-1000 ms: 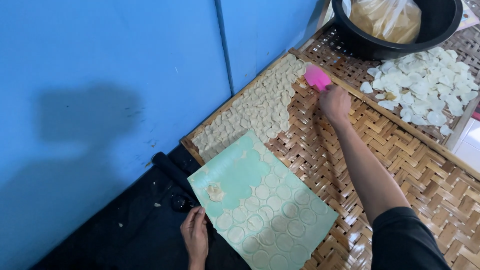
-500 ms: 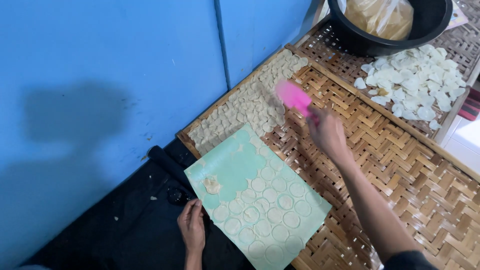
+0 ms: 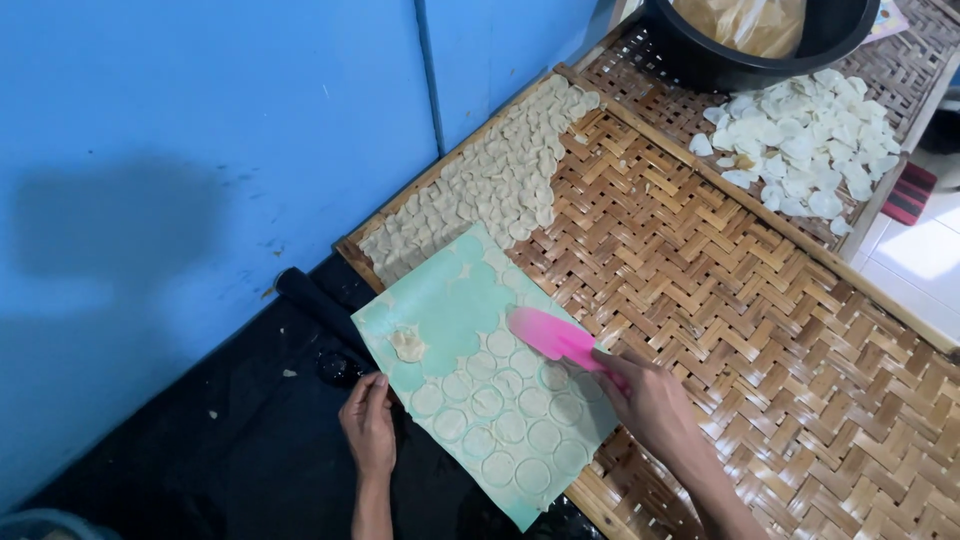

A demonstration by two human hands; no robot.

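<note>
Left hand (image 3: pixel 368 422) lies flat, fingers together, pinning the near edge of the green sheet (image 3: pixel 470 300). Right hand (image 3: pixel 650 400) has its grip clamped on a pink scraper (image 3: pixel 548 335), blade over the dough rounds (image 3: pixel 500 400). Further out past that grip, a black tub (image 3: pixel 700 60) holds a yellowish bag (image 3: pixel 750 20).

Home cracker workshop: woven bamboo trays (image 3: pixel 720 290) drying dough discs (image 3: pixel 500 180).
</note>
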